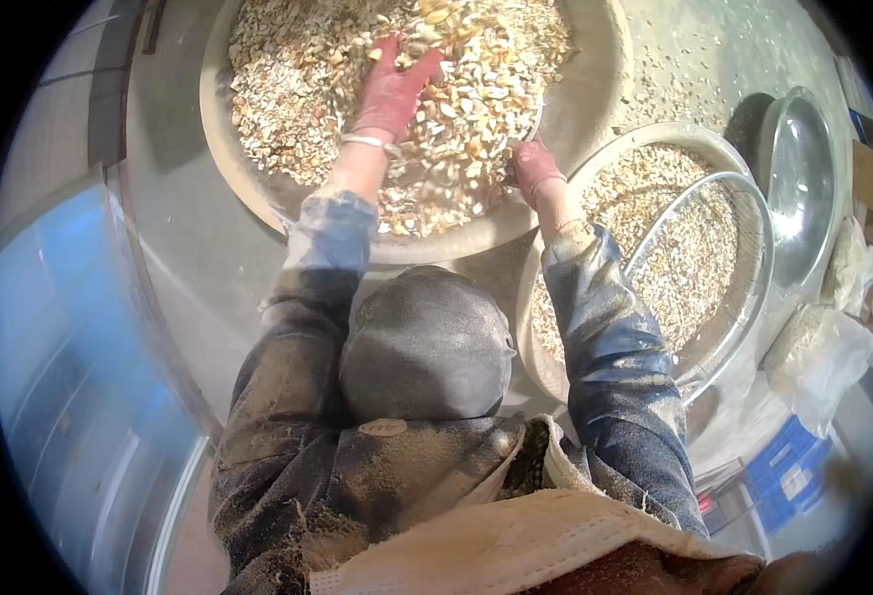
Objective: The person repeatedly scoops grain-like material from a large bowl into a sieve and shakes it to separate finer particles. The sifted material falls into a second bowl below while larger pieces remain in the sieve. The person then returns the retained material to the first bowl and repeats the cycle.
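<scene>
My left hand [392, 93], in a reddish glove, reaches palm down into a heap of pale, dry chips [481, 97], its fingers apart. They look like dried plant slices, but I cannot tell exactly. My right hand [537, 167], also gloved, is closed on the thin rim of a round sieve or tray [539, 119] at the heap's right side. Chips hide most of that sieve or tray. Both hands are over a large round basin [600, 67] with a pale, dusty rim. Finer chips [273, 104] lie at its left.
A second round basin [659, 134] holds small chips, with a clear-looking hoop or sieve [760, 216] leaning over it. Farther right are an oval metal basin [800, 186], plastic bags [819, 357] and a blue crate [786, 476]. A dark round seat or knee [429, 342] is near my body.
</scene>
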### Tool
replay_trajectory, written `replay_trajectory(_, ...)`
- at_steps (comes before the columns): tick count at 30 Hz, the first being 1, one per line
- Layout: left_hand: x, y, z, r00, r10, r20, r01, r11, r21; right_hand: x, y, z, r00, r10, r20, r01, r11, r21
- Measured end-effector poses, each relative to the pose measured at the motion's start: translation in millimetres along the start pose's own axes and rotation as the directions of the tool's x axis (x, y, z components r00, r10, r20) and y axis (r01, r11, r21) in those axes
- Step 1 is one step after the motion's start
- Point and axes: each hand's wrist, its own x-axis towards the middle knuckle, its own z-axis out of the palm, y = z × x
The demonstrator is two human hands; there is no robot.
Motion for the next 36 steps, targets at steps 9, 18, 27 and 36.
replay_trajectory(9, -64, -122, -81, 0.893, 0.281, -0.352, -0.101, 0.887, 0.451, -49, -67, -25, 1.000, -0.019, -0.010, 0.011, 0.872, -0.490)
replay_trajectory(18, -124, -171, -64, 0.903, 0.415, -0.110, -0.239, 0.699, 0.673, -53, -18, 1, 0.968, -0.143, -0.206, 0.173, 0.975, 0.138)
replay_trajectory(27, -96, -207, -73, 0.917, 0.376, -0.134, -0.218, 0.753, 0.621, -130, -166, -22, 0.919, 0.371, -0.137, 0.033, 0.272, 0.962)
replay_trajectory(36, -52, -252, -91, 0.956, 0.287, -0.069, -0.157, 0.692, 0.705, -264, -155, -58, 0.644, 0.677, -0.356, 0.297, 0.207, 0.932)
